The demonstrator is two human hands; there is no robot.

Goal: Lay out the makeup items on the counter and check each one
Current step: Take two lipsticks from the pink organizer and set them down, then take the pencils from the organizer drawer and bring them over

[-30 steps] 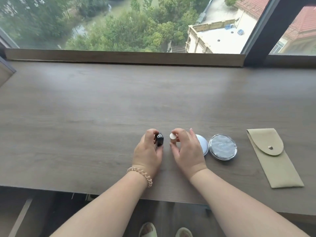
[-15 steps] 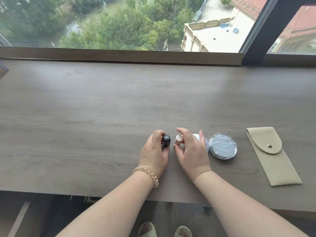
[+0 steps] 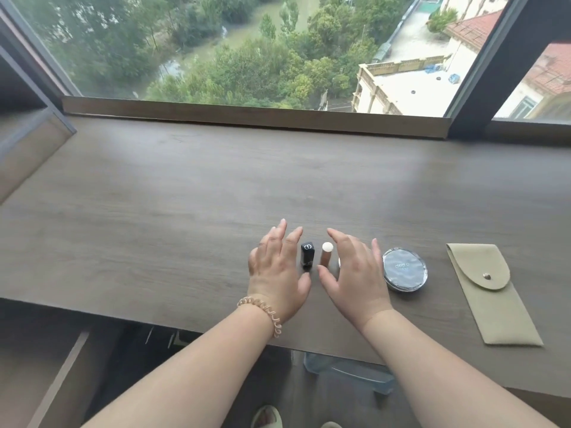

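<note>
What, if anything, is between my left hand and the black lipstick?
Nothing visible. The left hand is open, close beside the black lipstick, which stands upright on the counter. The tan tube with the white cap stands on the lipstick's other side, next to the open right hand.

Your right hand hides nearly all of a white item, and the grey compact has lettering too blurred to read.

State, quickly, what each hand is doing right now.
Left hand: open, holding nothing.
Right hand: open, holding nothing.
</note>
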